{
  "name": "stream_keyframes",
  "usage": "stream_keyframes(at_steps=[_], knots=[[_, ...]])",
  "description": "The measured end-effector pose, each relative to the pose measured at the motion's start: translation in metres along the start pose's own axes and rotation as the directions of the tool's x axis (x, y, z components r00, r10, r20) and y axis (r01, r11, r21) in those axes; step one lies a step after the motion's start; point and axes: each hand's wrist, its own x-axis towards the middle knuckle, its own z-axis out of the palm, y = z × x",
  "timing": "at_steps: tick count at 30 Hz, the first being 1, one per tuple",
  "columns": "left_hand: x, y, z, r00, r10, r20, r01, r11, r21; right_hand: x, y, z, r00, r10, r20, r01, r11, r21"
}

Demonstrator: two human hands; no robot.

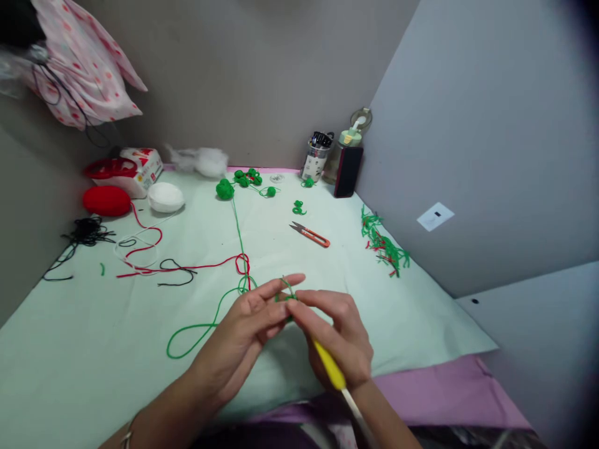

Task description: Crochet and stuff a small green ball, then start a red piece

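Over the table's near middle, my two hands meet fingertip to fingertip. My right hand (341, 330) is closed around a crochet hook (330, 365) with a yellow grip and a pale shaft end. Pinched between thumb and fingers of my left hand (253, 327) is a small piece of green crochet work (290, 300), mostly covered by the fingers. A strand passes over my raised left index finger. Green yarn (187, 328) loops out on the cloth to the left and runs back to a green yarn ball (225, 189). The hook's tip is hidden at the work.
Orange-handled thread snips (309, 234) lie beyond my hands. Red yarn (107, 201), white yarn (166, 197) and black yarn (88, 232) are at left. Green and red scraps (384, 246) line the right wall. A pen cup (315, 159), bottle (349, 138) and phone (349, 172) stand at the back.
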Motion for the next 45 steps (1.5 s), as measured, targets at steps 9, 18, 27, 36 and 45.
stream_keyframes(at_steps=[9, 18, 27, 36, 45], knots=[[-0.002, -0.002, -0.003, 0.994, 0.11, 0.017, -0.111, 0.981, 0.159, 0.009, 0.001, 0.003, 0.888, 0.454, 0.072, -0.41, 0.713, 0.57], [-0.006, -0.001, -0.008, 0.982, 0.187, -0.03, -0.168, 0.934, 0.317, 0.01, 0.009, 0.0, 0.816, 0.567, 0.111, -0.479, 0.557, 0.678], [-0.008, -0.001, -0.004, 0.947, 0.3, -0.115, -0.204, 0.838, 0.506, 0.005, -0.004, -0.004, 0.973, 0.229, 0.039, -0.23, 0.933, 0.278], [-0.007, 0.001, -0.001, 0.999, 0.009, -0.033, -0.007, 0.999, 0.052, 0.002, -0.001, -0.002, 1.0, 0.021, 0.02, -0.021, 1.0, -0.004], [-0.007, 0.004, 0.002, 0.992, 0.127, -0.026, -0.12, 0.977, 0.174, 0.014, 0.001, 0.003, 0.916, 0.399, 0.05, -0.364, 0.77, 0.523]])
